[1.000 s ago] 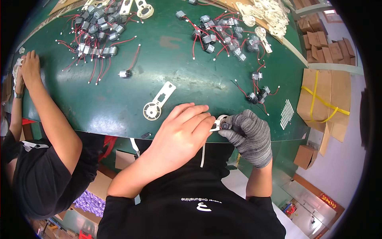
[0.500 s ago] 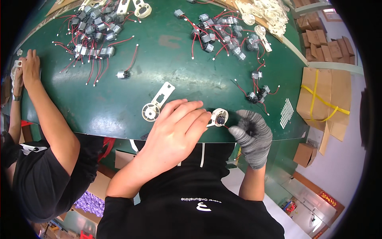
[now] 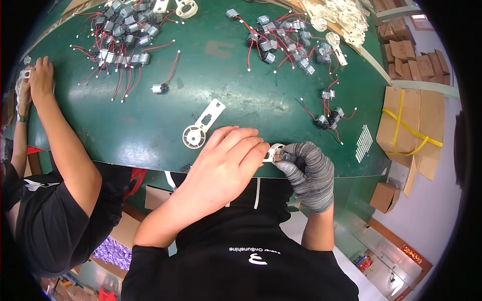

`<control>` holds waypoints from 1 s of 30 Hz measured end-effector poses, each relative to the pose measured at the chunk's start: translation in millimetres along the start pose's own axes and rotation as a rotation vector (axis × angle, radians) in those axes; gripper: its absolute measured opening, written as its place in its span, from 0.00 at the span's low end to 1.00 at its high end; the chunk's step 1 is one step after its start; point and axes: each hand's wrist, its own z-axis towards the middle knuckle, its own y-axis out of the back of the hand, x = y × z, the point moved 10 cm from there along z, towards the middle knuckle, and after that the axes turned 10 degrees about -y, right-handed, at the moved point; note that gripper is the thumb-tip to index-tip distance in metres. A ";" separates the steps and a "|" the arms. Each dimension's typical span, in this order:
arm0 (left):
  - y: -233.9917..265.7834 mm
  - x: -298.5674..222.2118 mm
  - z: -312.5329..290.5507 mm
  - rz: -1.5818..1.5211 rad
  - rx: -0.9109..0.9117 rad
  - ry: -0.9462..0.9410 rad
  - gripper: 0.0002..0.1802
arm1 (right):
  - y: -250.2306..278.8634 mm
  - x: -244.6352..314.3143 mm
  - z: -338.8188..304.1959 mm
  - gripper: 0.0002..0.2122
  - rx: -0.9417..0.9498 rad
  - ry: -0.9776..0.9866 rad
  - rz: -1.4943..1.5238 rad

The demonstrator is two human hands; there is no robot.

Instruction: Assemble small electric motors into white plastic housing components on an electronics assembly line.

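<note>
My bare left hand is closed around a white plastic bracket close to the table's front edge. Most of that bracket is hidden under my fingers; its round end shows at my fingertips. My right hand, in a grey knitted glove, pinches a small dark-ended motor at the round end. How deep the motor sits in the ring I cannot tell. Left of my hands, a second white bracket with a spoked ring lies flat. Beyond it a lone motor with red wires rests on the table.
Motors with red wires lie in a left heap, a right heap and a small cluster. White plastic parts are piled at the far right. Right of the table stands a carton. A co-worker's arm reaches in at left.
My gloved right hand has moved left to the bracket's round end and closed on the motor there. My left hand keeps its hold. The view has shifted slightly.
</note>
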 end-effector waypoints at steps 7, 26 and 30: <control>3.2 -1.9 -0.8 0.060 -0.009 -0.014 0.20 | -3.0 6.4 -5.9 0.10 -0.101 -0.023 -0.005; 4.5 -12.9 2.2 -0.037 -0.033 -0.047 0.20 | -22.2 -29.9 -3.4 0.21 0.185 -0.313 0.540; 7.1 -13.3 2.0 0.002 -0.042 -0.045 0.20 | -26.7 -33.8 -5.8 0.18 0.275 -0.362 0.643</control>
